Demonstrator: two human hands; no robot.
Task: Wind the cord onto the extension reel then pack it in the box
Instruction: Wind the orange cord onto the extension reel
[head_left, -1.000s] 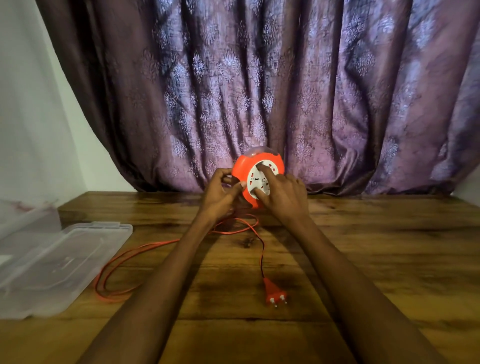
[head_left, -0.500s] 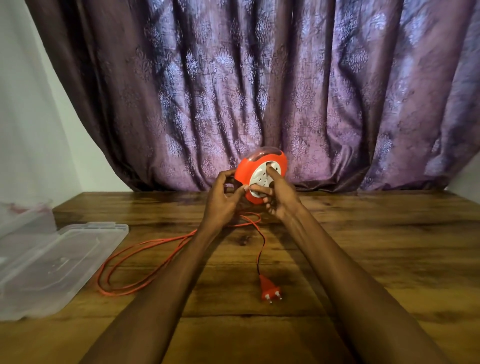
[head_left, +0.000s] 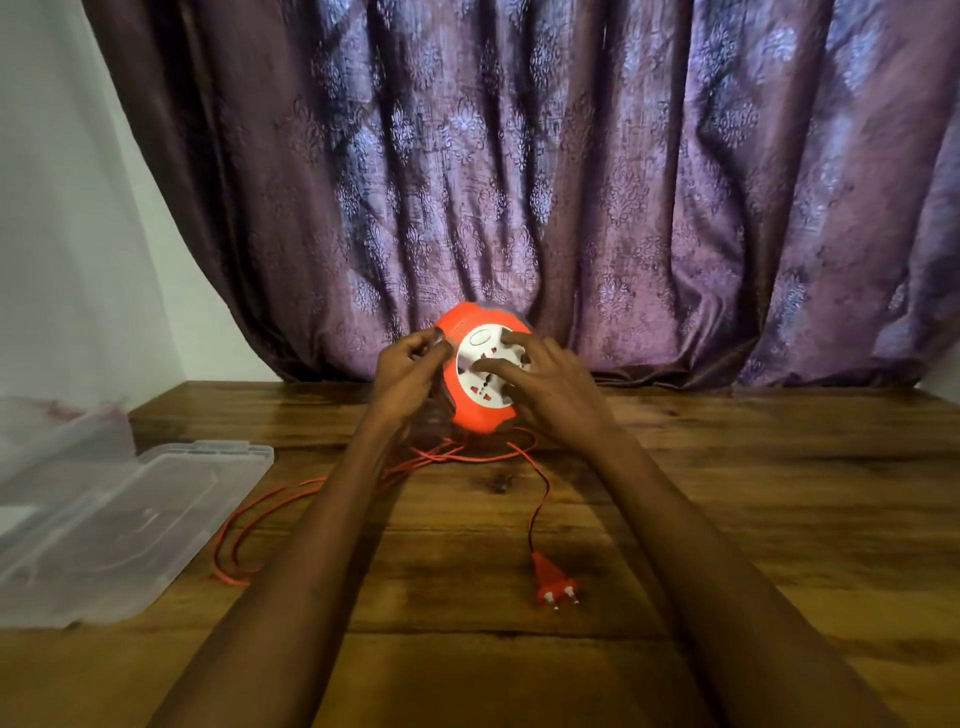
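Across the top of the frame hangs a purple patterned curtain (head_left: 571, 182), and below it the wooden table (head_left: 727, 493) fills the lower half. At the left edge we see a clear plastic box (head_left: 57, 431) with its clear lid (head_left: 130, 525) lying flat beside it on the table. Our two forearms reach up from the bottom toward the centre, where we hold the orange extension reel (head_left: 480, 374) raised off the table, its white socket face turned toward us. Our left hand (head_left: 408, 371) grips the reel's left rim with curled fingers, though we cannot tell exactly what they hold there. Our right hand (head_left: 550, 384) lies spread on the white face with its fingers pressing it, not clenched. From under the reel the orange cord (head_left: 270, 512) runs out in loose loops toward the lower left, close to the lid, while a second strand drops toward the lower centre and ends at the plug (head_left: 553, 584) lying on the wood. We judge the winding step to be under way, with much cord left out. The next move calls for turning the face with our right hand while the left steadies the rim, drawing the loops in without snagging.
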